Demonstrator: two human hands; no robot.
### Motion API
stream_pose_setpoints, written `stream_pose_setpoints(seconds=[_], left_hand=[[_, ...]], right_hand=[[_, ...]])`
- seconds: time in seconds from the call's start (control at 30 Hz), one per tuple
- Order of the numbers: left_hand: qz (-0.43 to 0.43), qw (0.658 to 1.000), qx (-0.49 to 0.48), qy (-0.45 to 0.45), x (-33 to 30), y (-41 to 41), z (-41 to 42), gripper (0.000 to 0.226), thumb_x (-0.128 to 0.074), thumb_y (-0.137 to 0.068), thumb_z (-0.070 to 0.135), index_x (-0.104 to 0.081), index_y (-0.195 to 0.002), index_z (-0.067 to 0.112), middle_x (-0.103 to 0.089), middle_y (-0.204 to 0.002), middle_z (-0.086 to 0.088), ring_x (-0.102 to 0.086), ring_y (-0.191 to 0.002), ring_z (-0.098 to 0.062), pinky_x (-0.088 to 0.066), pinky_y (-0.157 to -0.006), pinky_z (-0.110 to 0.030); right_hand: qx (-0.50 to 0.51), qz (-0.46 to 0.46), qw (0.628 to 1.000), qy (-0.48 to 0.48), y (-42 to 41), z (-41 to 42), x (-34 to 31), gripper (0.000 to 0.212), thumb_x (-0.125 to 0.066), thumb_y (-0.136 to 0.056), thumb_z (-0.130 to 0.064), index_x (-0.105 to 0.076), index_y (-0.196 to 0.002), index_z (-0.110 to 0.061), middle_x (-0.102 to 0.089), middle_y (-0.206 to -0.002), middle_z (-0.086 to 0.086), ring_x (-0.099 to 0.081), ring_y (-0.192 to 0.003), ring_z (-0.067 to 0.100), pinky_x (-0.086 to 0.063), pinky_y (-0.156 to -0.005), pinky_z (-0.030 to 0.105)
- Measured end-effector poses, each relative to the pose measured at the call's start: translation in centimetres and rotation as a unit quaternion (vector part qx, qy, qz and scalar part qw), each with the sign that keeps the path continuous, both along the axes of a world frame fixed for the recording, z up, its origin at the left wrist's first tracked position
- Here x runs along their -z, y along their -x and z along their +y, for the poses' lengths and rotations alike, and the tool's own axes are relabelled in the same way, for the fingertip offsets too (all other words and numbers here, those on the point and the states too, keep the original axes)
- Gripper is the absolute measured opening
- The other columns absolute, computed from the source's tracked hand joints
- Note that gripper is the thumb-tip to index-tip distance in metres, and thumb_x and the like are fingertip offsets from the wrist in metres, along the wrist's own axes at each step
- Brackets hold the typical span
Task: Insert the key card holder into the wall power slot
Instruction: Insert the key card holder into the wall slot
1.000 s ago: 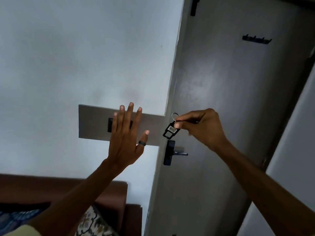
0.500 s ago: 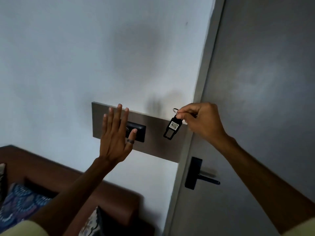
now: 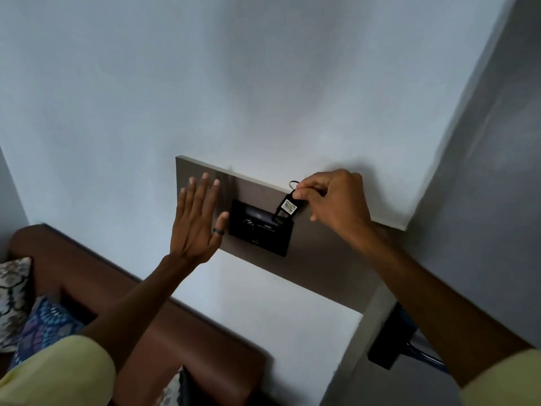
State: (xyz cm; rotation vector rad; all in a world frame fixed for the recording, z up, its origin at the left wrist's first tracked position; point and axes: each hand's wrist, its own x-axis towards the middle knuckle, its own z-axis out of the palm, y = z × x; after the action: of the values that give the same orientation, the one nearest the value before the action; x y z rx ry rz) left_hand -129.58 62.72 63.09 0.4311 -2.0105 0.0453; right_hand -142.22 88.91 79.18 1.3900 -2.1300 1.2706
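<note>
Pinching the key card holder [image 3: 287, 207] by its top, just below the metal ring [image 3: 293, 184], the right hand [image 3: 336, 205] hangs the black tag tip-down over the black wall power slot [image 3: 260, 231]. Holding it by the upper end leaves the lower end bare, presumably so it can enter the opening unobstructed. That lower tip overlaps the top right of the unit, at or just above the opening; whether it has entered I cannot tell. The tag tilts, its foot toward the left, so it probably needs squaring before it is pushed down.

The left hand [image 3: 196, 227] grips nothing: it is spread flat, fingers up, just left of the slot against the brown wall panel [image 3: 322, 259], thumb near the unit's left edge. Whether the palm actually presses the panel is unclear; it looks placed to brace.

A brown sofa [image 3: 146, 312] with patterned cushions [image 3: 35, 317] sits below left.
</note>
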Motion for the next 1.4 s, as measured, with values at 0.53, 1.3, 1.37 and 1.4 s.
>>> stream_pose_setpoints(seconds=[0.53,1.3,1.37,1.4], left_hand=[[0.098,0.994,0.036,0.029,3.8,8.2,-7.1,0.066,-0.019,-0.113,0.041,-0.021,-0.166,0.003,-0.016,-0.173,-0.026,-0.001,-0.165,-0.037,-0.008,-0.133,-0.06],[0.083,0.995,0.052,0.007,3.6,8.1,-6.4,0.065,-0.021,-0.113,0.04,-0.019,-0.166,0.002,-0.019,-0.171,-0.035,-0.012,-0.16,-0.053,-0.011,-0.131,-0.066],[0.079,0.996,0.048,0.005,3.7,8.1,-6.5,0.065,-0.021,-0.113,0.04,-0.02,-0.166,0.001,-0.019,-0.17,-0.035,-0.012,-0.16,-0.053,-0.01,-0.132,-0.065],[0.08,0.996,0.048,0.004,3.8,8.2,-6.6,0.066,-0.021,-0.113,0.04,-0.019,-0.166,0.001,-0.019,-0.17,-0.035,-0.011,-0.16,-0.052,-0.01,-0.132,-0.065]], right_hand=[[0.0,0.13,0.991,0.013,1.8,-5.9,2.7,0.007,-0.087,-0.081,-0.016,-0.085,-0.087,-0.017,-0.081,-0.08,-0.001,-0.069,-0.064,0.002,-0.059,-0.064,0.027],[0.077,0.248,0.963,0.066,0.9,-6.7,6.9,0.017,-0.079,-0.083,0.006,-0.082,-0.097,-0.003,-0.079,-0.086,0.011,-0.071,-0.078,0.032,-0.05,-0.075,0.029],[0.092,0.245,0.963,0.069,0.7,-6.9,7.1,0.016,-0.078,-0.082,0.007,-0.082,-0.094,-0.003,-0.079,-0.084,0.011,-0.07,-0.077,0.033,-0.05,-0.074,0.031],[0.092,0.247,0.962,0.07,0.5,-7.0,7.2,0.017,-0.077,-0.081,0.009,-0.082,-0.093,-0.002,-0.078,-0.083,0.012,-0.07,-0.076,0.034,-0.051,-0.073,0.032]])
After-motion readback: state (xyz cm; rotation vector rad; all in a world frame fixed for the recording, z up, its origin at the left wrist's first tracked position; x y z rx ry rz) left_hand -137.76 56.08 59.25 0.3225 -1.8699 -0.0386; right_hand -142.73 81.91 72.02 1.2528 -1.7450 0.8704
